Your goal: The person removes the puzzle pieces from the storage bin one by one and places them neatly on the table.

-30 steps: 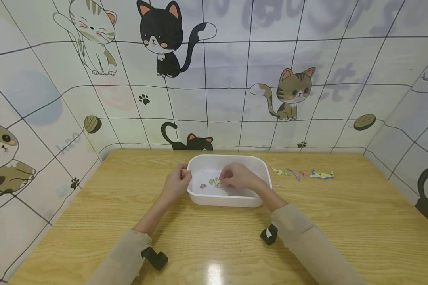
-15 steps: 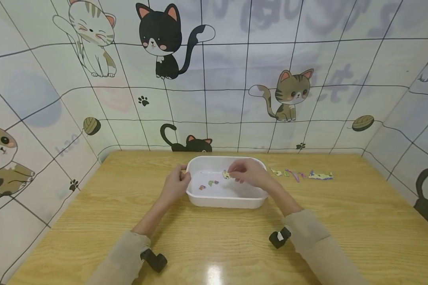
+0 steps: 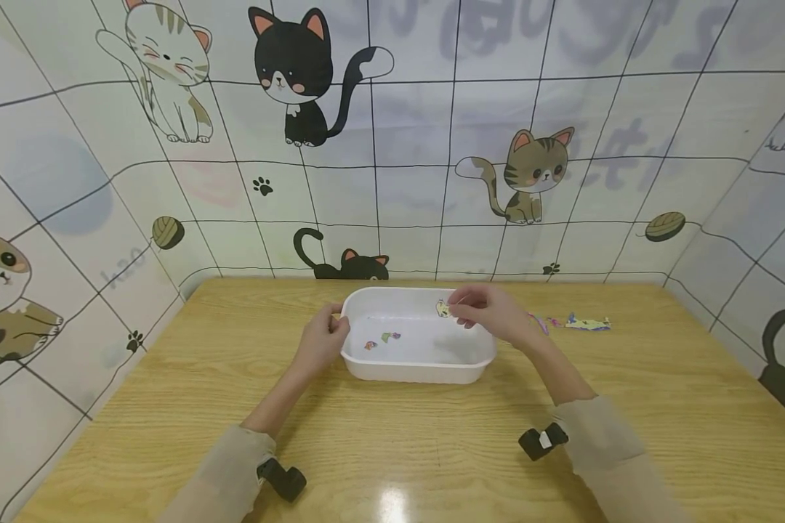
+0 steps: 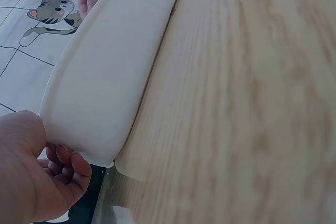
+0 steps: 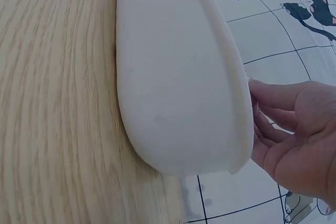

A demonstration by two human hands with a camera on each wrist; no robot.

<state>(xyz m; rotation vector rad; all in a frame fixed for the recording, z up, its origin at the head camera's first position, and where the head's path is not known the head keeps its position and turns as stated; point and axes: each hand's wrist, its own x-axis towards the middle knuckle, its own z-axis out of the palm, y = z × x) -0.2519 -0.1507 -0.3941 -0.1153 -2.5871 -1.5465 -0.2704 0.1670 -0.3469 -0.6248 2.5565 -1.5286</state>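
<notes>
A white rectangular basin (image 3: 419,373) stands on the wooden table. My left hand (image 3: 323,335) grips its left end, thumb at the rim and fingers curled against the outer wall, as the left wrist view shows. Over the basin's right part, my right hand (image 3: 493,311) pinches a small flat pale-yellow cutout (image 3: 443,309) with dark markings between thumb and fingertips. On the basin floor lie a small orange and blue piece (image 3: 371,345) and a green and purple piece (image 3: 390,336). The basin wall hides the held piece in the right wrist view.
Right of the basin on the wooden table (image 3: 392,428) lie a purple strip (image 3: 540,324), a small pink piece (image 3: 553,322) and a longer yellow and blue piece (image 3: 589,322). A cat-printed cloth (image 3: 419,189) rises behind the table's far edge.
My right hand has lifted the pale-yellow cutout from the basin floor and carried it right, toward the basin's right end. My left hand stays at the left rim.
</notes>
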